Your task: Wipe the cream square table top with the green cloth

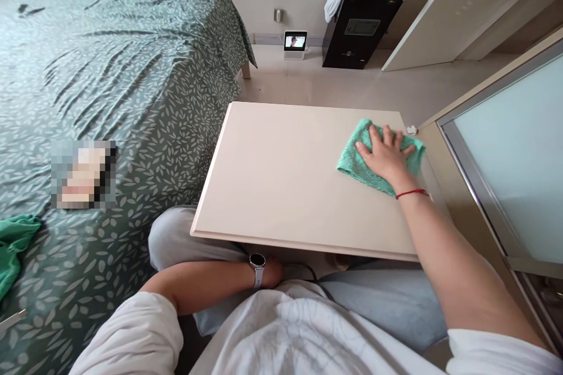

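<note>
Under my right hand (385, 152) lies a green cloth (358, 155), pressed flat on the cream tabletop (281, 176) near its right edge. The fingers of that hand are spread over the cloth, and a red string bracelet circles the wrist. My left hand (273, 273) rests low by my lap, below the table's near edge, with a watch (257, 261) on its wrist. Its fingers are hidden, so I cannot tell whether they hold anything.
A bed with a green leaf-patterned cover (176, 111) stands on the left, bearing a blurred-out object (83, 179) and a green garment (15, 246). A small screen (294, 42) and a black cabinet (360, 29) with clothes stand by the wall. A glass-panelled door (519, 146) borders the table's right.
</note>
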Motion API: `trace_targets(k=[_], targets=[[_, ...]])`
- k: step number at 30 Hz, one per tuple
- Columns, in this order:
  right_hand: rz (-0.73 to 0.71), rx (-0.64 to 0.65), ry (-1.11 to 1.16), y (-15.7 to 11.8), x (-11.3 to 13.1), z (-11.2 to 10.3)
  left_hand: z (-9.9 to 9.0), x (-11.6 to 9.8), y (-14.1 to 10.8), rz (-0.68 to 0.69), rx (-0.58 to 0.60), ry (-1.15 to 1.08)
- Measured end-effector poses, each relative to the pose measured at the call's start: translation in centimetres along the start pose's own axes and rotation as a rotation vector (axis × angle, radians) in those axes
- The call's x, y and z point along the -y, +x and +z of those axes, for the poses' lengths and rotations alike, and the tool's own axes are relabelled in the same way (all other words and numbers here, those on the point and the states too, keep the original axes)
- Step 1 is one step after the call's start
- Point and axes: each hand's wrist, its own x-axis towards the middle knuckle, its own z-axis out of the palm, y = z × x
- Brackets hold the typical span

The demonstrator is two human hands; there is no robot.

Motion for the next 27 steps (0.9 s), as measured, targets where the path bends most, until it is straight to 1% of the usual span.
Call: trace_targets(k=[1,3,6,8,10,12,14,15,17,19,20,22,23,25,27], targets=[[-0.019,0.005,-0.011,0.0,1.8,0.1,-0.2,-0.1,-0.1,-0.004,0.013,-0.003],[-0.102,0.022,-0.044,-0.2,6.2,0.4,-0.5,-0.2,-0.3,-0.01,0.032,-0.005],[-0.273,0.053,-0.058,-1.3,14.3,1.2,-0.8,-0.3,-0.5,-0.037,0.04,-0.008],[-0.388,0.07,-0.013,-2.6,19.7,1.9,-0.9,-0.3,-0.5,-0.048,0.038,-0.014],[-0.493,0.086,0.053,-4.0,24.5,2.5,-0.8,-0.4,-0.5,-0.043,0.029,-0.018],[-0.578,0.089,0.11,-5.2,27.8,3.1,-0.7,-0.4,-0.5,-0.032,0.015,-0.022],[-0.67,0.065,0.151,-6.1,29.6,3.4,-0.5,-0.4,-0.4,-0.024,-0.001,-0.023],[-0.722,0.054,0.165,-6.4,29.8,3.5,-0.5,-0.4,-0.4,-0.019,-0.008,-0.023],[-0.828,0.07,0.168,-6.6,29.2,3.4,-0.3,-0.3,-0.3,-0.009,-0.018,-0.022],[-0.889,0.123,0.137,-6.4,27.3,3.2,-0.2,-0.1,-0.2,-0.004,-0.028,-0.02],[-0.889,0.14,0.113,-6.2,25.9,3.0,-0.1,-0.1,-0.2,-0.002,-0.031,-0.021],[-0.833,0.134,0.064,-5.4,22.3,2.6,0.0,0.0,-0.1,0.0,-0.035,-0.023],[-0.78,0.119,0.039,-5.0,20.1,2.5,0.1,0.0,-0.1,0.0,-0.037,-0.024],[-0.646,0.09,-0.009,-4.0,14.8,2.1,0.2,-0.1,0.0,-0.001,-0.038,-0.029],[-0.497,0.06,-0.043,-3.3,8.8,1.7,0.2,-0.2,0.0,-0.007,-0.039,-0.03]])
